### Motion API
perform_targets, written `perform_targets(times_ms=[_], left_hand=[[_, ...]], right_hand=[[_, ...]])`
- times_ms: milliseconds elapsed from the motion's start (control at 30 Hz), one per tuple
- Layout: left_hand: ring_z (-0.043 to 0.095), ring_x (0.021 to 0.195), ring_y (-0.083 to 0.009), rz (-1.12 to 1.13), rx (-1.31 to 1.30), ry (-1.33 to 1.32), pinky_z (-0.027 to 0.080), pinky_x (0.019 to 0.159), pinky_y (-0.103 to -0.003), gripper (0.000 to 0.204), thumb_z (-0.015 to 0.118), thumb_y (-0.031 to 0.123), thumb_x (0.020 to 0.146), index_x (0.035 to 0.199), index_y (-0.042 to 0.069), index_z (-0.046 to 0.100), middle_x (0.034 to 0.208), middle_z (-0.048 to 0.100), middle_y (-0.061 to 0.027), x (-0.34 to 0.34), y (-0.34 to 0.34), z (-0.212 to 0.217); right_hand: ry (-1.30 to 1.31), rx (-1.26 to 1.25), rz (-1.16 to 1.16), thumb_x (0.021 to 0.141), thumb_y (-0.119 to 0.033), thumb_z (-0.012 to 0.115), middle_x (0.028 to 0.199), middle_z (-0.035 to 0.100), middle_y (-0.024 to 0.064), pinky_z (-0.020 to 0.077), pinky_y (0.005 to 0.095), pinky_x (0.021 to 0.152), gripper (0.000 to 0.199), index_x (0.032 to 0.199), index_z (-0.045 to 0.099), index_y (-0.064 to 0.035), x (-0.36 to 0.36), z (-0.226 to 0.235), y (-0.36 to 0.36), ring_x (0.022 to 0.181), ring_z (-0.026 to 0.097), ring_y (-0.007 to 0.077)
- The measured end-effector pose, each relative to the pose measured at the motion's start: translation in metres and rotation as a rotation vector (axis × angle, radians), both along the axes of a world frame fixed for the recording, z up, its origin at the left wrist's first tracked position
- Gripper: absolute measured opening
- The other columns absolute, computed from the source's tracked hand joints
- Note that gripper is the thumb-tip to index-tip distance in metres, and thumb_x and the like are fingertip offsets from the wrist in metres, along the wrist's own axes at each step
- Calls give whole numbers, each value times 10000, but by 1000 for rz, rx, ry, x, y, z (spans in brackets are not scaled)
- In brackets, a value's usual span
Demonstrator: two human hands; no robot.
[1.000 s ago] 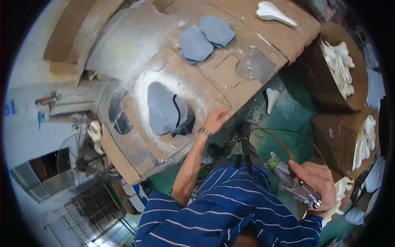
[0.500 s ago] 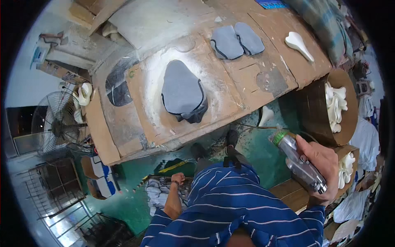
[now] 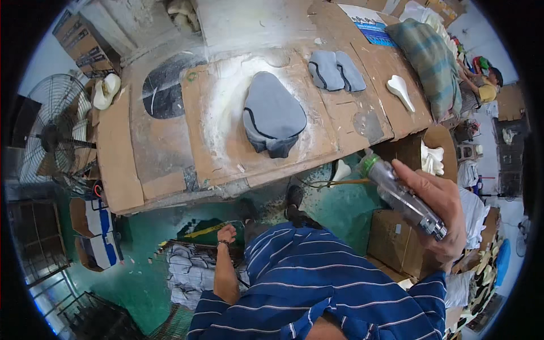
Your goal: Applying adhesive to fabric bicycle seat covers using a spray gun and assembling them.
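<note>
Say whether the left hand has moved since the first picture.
Yes: the left hand has moved away from the cardboard-covered table, back toward the person's left side.

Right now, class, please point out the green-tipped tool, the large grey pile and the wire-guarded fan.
Green-tipped tool (image 3: 398,194): head view, middle of its grey body.
Large grey pile (image 3: 275,110): head view, its top surface.
Wire-guarded fan (image 3: 52,136): head view, the hub at its centre.

A cardboard-covered workbench (image 3: 156,147) spans the upper half of the frame. Near the middle, a pear-shaped grey piece (image 3: 273,107) lies amid white residue (image 3: 214,124); toward the upper right — two grey pieces (image 3: 326,71), a white saddle-shaped form (image 3: 399,89), a plaid cushion (image 3: 425,62), a blue-and-white sheet (image 3: 374,29).
</note>
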State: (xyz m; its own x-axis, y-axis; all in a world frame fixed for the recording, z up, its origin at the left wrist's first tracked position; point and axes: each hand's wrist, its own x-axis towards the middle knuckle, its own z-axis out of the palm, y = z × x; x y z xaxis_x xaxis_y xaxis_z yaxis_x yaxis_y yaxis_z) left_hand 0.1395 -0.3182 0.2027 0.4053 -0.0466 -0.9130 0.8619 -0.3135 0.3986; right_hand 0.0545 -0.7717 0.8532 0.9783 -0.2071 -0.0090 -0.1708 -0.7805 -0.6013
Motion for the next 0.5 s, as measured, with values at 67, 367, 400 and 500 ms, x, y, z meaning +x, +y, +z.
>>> perform_targets(times_ms=[67, 367, 400, 500], left_hand=[[637, 616, -126, 39, 62, 13, 426, 454, -289, 169, 560, 104, 986, 991, 146, 723, 825, 711, -6, -3, 11, -7], [673, 705, -149, -69, -94, -244, 511, 546, -325, 275, 719, 163, 932, 1191, 73, 736, 898, 745, -41, 33, 14, -31], [673, 705, -149, -69, -97, -244, 511, 546, -325, 275, 719, 163, 932, 1191, 73, 736, 898, 745, -41, 42, 10, -30], [659, 760, -104, -141, -122, -473, 505, 584, -294, 342, 739, 146, 950, 1273, 38, 706, 950, 738, -52, 76, -17, -8]], right_hand=[[-53, -156, -14, 742, -88, 762, 939, 716, 193, 521, 361, 723, 654, 1371, 637, 39, 15, -5, 21, 784, 704, 306], [56, -290, 299, 751, -153, 850, 797, 685, 153, 517, 373, 521, 758, 1428, 577, 54, 18, 27, 101, 634, 673, 236], [57, -293, 297, 751, -153, 850, 797, 685, 153, 517, 373, 521, 758, 1428, 577, 54, 15, 32, 109, 634, 673, 236], [76, -362, 224, 751, -177, 850, 746, 642, 105, 499, 363, 509, 723, 1385, 602, 69, 2, 40, 127, 630, 652, 229]])
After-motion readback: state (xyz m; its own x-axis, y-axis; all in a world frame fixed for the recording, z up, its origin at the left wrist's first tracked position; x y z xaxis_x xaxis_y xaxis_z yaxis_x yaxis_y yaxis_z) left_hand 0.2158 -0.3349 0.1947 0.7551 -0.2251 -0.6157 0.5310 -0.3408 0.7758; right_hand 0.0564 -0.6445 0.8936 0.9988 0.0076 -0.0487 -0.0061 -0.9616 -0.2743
